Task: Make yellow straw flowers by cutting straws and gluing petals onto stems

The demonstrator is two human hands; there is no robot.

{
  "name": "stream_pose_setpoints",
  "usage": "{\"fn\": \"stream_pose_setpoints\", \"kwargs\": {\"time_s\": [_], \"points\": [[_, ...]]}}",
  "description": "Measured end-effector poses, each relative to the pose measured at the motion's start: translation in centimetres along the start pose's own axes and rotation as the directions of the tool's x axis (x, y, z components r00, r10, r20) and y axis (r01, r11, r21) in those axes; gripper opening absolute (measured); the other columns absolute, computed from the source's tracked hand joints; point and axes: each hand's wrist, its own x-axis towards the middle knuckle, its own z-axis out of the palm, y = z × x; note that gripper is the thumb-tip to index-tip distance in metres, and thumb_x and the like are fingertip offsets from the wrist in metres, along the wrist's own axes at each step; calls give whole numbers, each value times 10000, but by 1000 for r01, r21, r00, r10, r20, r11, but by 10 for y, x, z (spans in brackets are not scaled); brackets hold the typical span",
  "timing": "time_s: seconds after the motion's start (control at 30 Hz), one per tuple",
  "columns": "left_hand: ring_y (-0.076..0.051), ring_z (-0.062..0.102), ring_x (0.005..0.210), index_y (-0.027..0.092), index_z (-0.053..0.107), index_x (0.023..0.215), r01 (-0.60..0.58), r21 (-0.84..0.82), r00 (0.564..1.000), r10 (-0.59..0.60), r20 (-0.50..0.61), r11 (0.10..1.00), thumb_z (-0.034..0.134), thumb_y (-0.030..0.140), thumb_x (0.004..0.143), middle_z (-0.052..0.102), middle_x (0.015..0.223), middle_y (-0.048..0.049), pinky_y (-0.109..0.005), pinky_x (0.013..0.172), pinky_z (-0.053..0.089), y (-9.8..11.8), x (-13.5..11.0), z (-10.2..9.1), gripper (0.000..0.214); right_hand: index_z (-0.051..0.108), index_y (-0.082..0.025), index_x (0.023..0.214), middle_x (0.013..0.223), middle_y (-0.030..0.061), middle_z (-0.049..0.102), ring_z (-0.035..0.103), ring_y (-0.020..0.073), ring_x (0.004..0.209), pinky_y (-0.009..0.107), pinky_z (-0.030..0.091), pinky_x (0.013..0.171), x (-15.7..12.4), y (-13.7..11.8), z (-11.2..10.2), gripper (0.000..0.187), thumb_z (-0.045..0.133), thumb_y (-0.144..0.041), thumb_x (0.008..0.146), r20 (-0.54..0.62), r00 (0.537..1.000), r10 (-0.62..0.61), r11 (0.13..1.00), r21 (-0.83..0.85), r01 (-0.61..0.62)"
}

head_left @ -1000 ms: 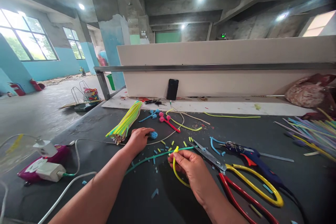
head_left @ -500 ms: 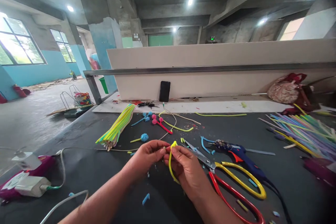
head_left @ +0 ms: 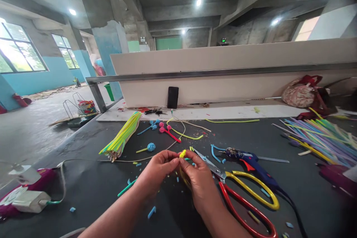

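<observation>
My left hand (head_left: 161, 167) and my right hand (head_left: 196, 173) meet above the dark tabletop, fingertips pinched together on a yellow pipe cleaner (head_left: 182, 153). Its twisted tip pokes up between the fingers. A blurred length hangs beneath, partly covered by my right hand. Just right of that hand lie large scissors (head_left: 223, 174), blades spread, with one yellow and one red handle. Beyond my left hand is a blue fuzzy ball on a green stem (head_left: 151, 147). A green pipe cleaner (head_left: 126, 187) shows beside my left forearm, partly hidden by it.
A blue glue gun (head_left: 251, 160) lies right of the scissors. Bundles of yellow-green pipe cleaners (head_left: 122, 135) and mixed-colour ones (head_left: 320, 137) flank the work area. Pink balls on a red stem (head_left: 167, 130) lie behind. A phone (head_left: 173, 97) leans on the board; a power strip (head_left: 41, 178) sits left.
My left fingers have come over to the yellow pipe cleaner and now touch my right fingertips. The yellow tip sits lower between them. The view has shifted slightly.
</observation>
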Motion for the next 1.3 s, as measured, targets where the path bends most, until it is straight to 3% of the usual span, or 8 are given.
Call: {"fn": "stream_pose_setpoints", "kwargs": {"time_s": [0.2, 0.3, 0.4, 0.5, 0.63, 0.97, 1.1, 1.3], "points": [[-63, 518, 625, 117, 593, 707, 30, -268, 990, 8, 140, 963, 733, 240, 661, 581, 683, -6, -162, 600, 375, -2, -6, -8, 192, 718, -216, 772, 768, -6, 660, 570, 151, 710, 278, 424, 706, -5, -12, 2, 188, 768, -313, 620, 133, 989, 58, 998, -25, -55], [-88, 556, 688, 109, 605, 791, 94, -350, 973, -12, 229, 932, 706, 214, 697, 599, 769, -39, -202, 687, 416, -1, -8, -7, 173, 717, -220, 798, 734, -11, 650, 550, 138, 675, 279, 418, 687, -6, -17, 4, 165, 749, -293, 653, 221, 970, 107, 994, 4, -110], [-72, 540, 612, 110, 584, 802, 155, -400, 960, -42, 278, 903, 676, 187, 727, 574, 738, -28, -214, 649, 431, -2, -10, -7, 142, 719, -222, 796, 718, -9, 646, 534, 131, 657, 259, 408, 634, -7, -21, 5, 120, 714, -292, 699, 301, 947, 114, 988, 69, -141], [-47, 485, 523, 123, 543, 770, 203, -423, 947, -67, 315, 883, 631, 179, 766, 534, 690, -5, -190, 545, 400, -4, -12, -9, 104, 727, -225, 784, 711, -4, 651, 531, 132, 688, 255, 413, 671, -6, -23, 4, 135, 666, -339, 747, 253, 967, 34, 991, 115, -65], [-10, 375, 457, 118, 518, 766, 228, -420, 926, -62, 373, 879, 596, 176, 793, 497, 681, 2, -140, 430, 245, -5, -12, -11, 100, 731, -217, 726, 706, -3, 666, 535, 135, 702, 256, 413, 706, -4, -21, -1, 108, 734, -313, 677, 172, 985, -33, 994, 106, 15], [-10, 274, 410, 150, 506, 751, 121, -245, 968, -60, 243, 962, 636, 346, 754, 468, 585, 44, -175, 414, 152, -4, -17, -1, 234, 701, -230, 666, 648, -18, 642, 534, 142, 645, 267, 409, 660, -3, -18, -3, 136, 735, -362, 665, 118, 991, -67, 998, -2, 68], [-20, 259, 368, 162, 504, 695, 39, -28, 989, -35, 145, 999, 604, 458, 739, 457, 514, 60, -186, 382, 176, -5, -16, 2, 316, 665, -220, 643, 617, -34, 589, 492, 128, 624, 245, 384, 619, -4, -17, -3, 163, 697, -364, 710, 143, 987, -78, 993, -76, 90], [-49, 276, 391, 175, 417, 521, -63, 257, 996, 44, 80, 964, 508, 486, 779, 361, 445, 60, -213, 390, 186, -13, -18, 7, 415, 587, -214, 645, 580, -45, 483, 420, 124, 580, 237, 351, 549, -6, -11, -8, 246, 603, -418, 781, 141, 981, -132, 925, -339, 174]]}}
